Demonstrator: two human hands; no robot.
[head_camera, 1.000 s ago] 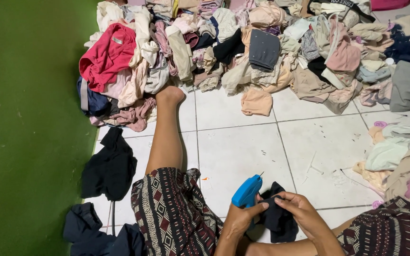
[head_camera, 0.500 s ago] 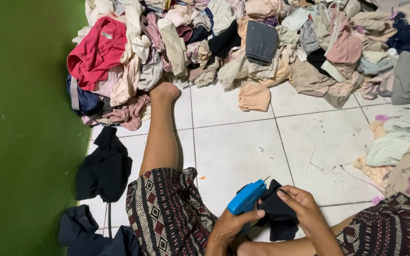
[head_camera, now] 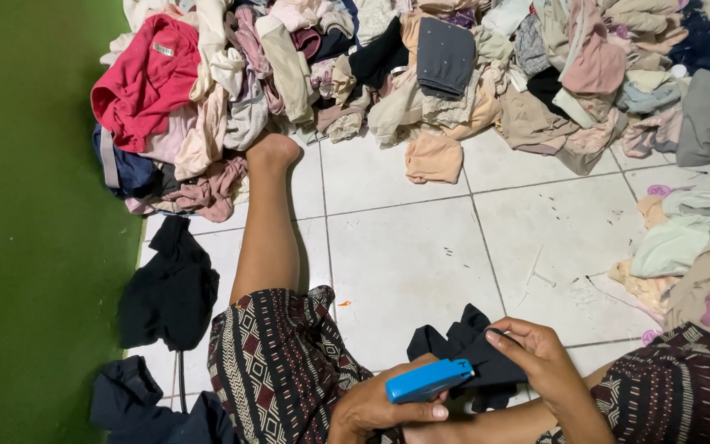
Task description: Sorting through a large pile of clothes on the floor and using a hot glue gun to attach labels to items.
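Low at the bottom edge, between two legs in dark patterned shorts (head_camera: 285, 362): left hand (head_camera: 371, 409), fingers curled shut around a blue tagging gun (head_camera: 429, 381), gun lying almost level, its tip toward the right. Just beside it, right hand (head_camera: 540, 355), fingers pinched closed on a fold of a small black garment (head_camera: 462, 349), cloth bunched on the white tiled floor (head_camera: 404, 263) and partly over the lap. Gun tip touching or just short of the cloth; cannot tell which. Needle not to be made out.

Up at the far edge, a broad clothes pile (head_camera: 454, 74), mostly beige, pink and grey, cut off by the top of the frame. On its left, a red garment (head_camera: 145, 78) with a small pale rectangular label near the collar, print too small to read. Close to the middle, a folded dark grey piece (head_camera: 445, 57); on the tiles just in front, a peach piece (head_camera: 433, 158) lying apart from the heap. Bare foot (head_camera: 271, 152) touching the pile's near edge.

At the right edge, a second, smaller heap (head_camera: 684, 247) of pale green and tan cloth, cut off by the frame, with small round pink bits beside it, kind unclear. On the left, green flooring (head_camera: 34, 247); at its border a loose black garment (head_camera: 170, 288), and below it a dark navy one (head_camera: 137, 407), partly out of frame. Thin pale specks scattered on the tiles, too small to identify.
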